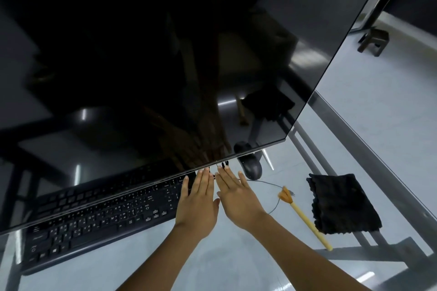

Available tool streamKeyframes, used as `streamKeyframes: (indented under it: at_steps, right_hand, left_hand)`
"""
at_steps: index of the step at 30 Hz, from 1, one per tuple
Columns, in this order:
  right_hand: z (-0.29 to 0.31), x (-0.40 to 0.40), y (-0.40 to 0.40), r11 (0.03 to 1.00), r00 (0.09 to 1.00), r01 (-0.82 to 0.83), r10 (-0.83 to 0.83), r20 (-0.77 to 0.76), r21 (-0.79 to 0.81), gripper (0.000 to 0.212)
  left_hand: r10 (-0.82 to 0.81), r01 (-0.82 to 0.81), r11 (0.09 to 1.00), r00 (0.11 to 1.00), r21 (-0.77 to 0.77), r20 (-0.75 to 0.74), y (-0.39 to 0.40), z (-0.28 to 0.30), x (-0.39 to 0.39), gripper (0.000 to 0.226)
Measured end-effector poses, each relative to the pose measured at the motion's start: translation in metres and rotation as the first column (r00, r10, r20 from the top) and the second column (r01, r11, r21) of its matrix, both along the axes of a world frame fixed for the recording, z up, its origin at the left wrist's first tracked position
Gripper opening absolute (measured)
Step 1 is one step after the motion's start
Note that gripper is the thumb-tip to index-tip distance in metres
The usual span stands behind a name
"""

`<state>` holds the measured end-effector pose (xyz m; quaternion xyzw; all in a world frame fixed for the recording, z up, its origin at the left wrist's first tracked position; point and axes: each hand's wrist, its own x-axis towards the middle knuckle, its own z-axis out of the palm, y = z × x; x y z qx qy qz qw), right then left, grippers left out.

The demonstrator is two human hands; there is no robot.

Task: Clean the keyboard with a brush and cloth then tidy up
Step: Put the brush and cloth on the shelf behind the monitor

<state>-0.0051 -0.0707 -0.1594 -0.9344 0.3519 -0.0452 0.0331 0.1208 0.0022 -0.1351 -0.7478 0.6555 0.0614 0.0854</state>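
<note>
Keyboard (99,217) left, half under monitor (165,54). Left hand (198,203), right hand (236,201) flat, fingers straight, holding nothing. Brush (305,217), cloth (343,203) lie right, untouched. Risk: careless reach snags thin cable, bumps screen.

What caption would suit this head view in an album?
Both open hands, left and right, reach toward the keyboard; brush and cloth lie untouched.
</note>
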Motion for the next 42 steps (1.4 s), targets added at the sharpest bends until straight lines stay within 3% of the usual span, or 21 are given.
streamKeyframes:
  at_steps: [5, 7, 9, 11, 15, 19, 22, 26, 29, 32, 34, 37, 42]
  right_hand:
    - [0.01, -0.01, -0.003, 0.998, 0.996, -0.034, 0.038, 0.083, -0.045, 0.055]
    - [0.019, -0.021, -0.004, 0.998, 0.988, -0.006, 0.016, 0.157, -0.067, 0.051]
    - [0.031, -0.042, -0.01, 0.995, 0.975, 0.049, -0.03, 0.22, -0.084, 0.05]
    - [0.043, -0.069, -0.019, 0.99, 0.961, 0.124, -0.101, 0.256, -0.072, 0.051]
    - [0.06, -0.131, -0.041, 0.957, 0.946, 0.288, -0.284, 0.16, -0.007, 0.054]
    - [0.058, -0.192, -0.059, 0.889, 0.889, 0.458, -0.458, 0.018, 0.029, 0.042]
    - [0.057, -0.227, -0.061, 0.77, 0.772, 0.634, -0.626, -0.112, 0.065, 0.041]
    - [0.053, -0.25, -0.055, 0.55, 0.574, 0.818, -0.795, -0.194, 0.165, 0.052]
    - [0.051, -0.257, -0.061, 0.411, 0.495, 0.844, -0.844, -0.207, 0.345, 0.051]
    - [0.058, -0.26, -0.072, 0.264, 0.472, 0.754, -0.855, -0.215, 0.602, 0.048]
    - [0.067, -0.262, -0.076, 0.273, 0.527, 0.678, -0.828, -0.193, 0.682, 0.043]
    - [0.1, -0.266, -0.084, 0.396, 0.608, 0.616, -0.789, -0.092, 0.681, 0.035]
    - [0.203, -0.289, -0.127, 0.484, 0.554, 0.583, -0.825, 0.116, 0.653, 0.018]
  left_hand:
    - [-0.002, 0.0, 0.999, 0.999, -0.048, -0.045, 0.002, 0.006, -0.006, 0.06]
    - [-0.017, 0.016, 1.0, 0.998, -0.02, -0.053, -0.001, 0.014, -0.017, 0.065]
    - [-0.024, 0.014, 0.996, 0.993, -0.086, -0.119, -0.007, 0.026, -0.036, 0.069]
    - [-0.057, 0.03, 0.99, 0.98, -0.141, -0.193, -0.016, 0.036, -0.06, 0.054]
    - [-0.036, 0.04, 0.999, 0.963, 0.009, -0.268, -0.045, 0.055, -0.112, 0.037]
    - [0.141, -0.047, 0.96, 0.934, 0.277, -0.328, -0.068, 0.046, -0.153, 0.05]
    - [0.244, -0.115, 0.932, 0.902, 0.344, -0.357, -0.077, 0.035, -0.178, 0.051]
    - [0.312, -0.167, 0.923, 0.852, 0.347, -0.42, -0.084, 0.032, -0.197, 0.032]
    - [0.394, -0.201, 0.893, 0.784, 0.404, -0.481, -0.089, 0.036, -0.205, 0.022]
    - [0.521, -0.261, 0.825, 0.696, 0.501, -0.494, -0.091, 0.042, -0.208, 0.021]
    - [0.556, -0.274, 0.802, 0.667, 0.531, -0.497, -0.092, 0.051, -0.209, 0.019]
    - [0.516, -0.251, 0.845, 0.615, 0.472, -0.596, -0.099, 0.082, -0.216, 0.014]
    - [0.297, -0.136, 0.955, 0.492, 0.265, -0.819, -0.134, 0.187, -0.234, 0.022]
